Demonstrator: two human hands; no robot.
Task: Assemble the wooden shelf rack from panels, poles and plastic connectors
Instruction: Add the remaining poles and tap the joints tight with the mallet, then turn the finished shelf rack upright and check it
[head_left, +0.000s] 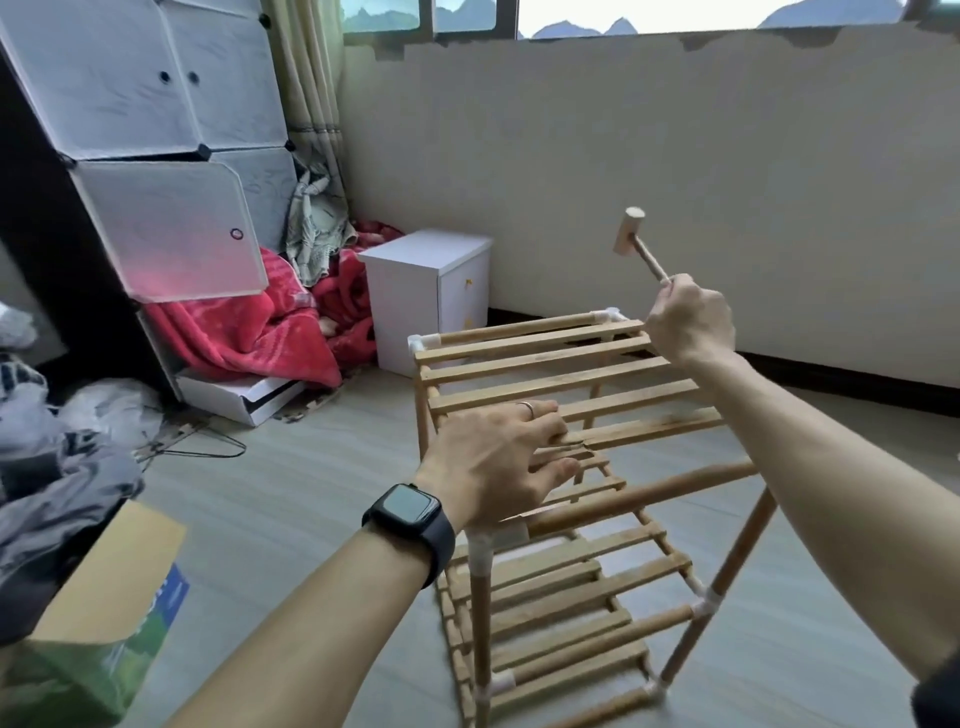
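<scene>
On the grey floor (311, 467) before me stands the pale wooden slatted shelf rack (545, 374), its round poles joined at the corners by white plastic connectors (423, 342). My left hand (493, 457), a black smartwatch (410, 512) on its wrist, lies on a near slat of the top panel with fingers stretched out fairly flat, gripping nothing. My right hand (688, 322) is clenched round the thin handle of a small wooden mallet (636, 241), held up above the rack's far right corner, its head clear of the wood. Beyond the rack a white box-shaped cabinet (431, 296) sits by the wall, beside a red blanket (249, 332)
</scene>
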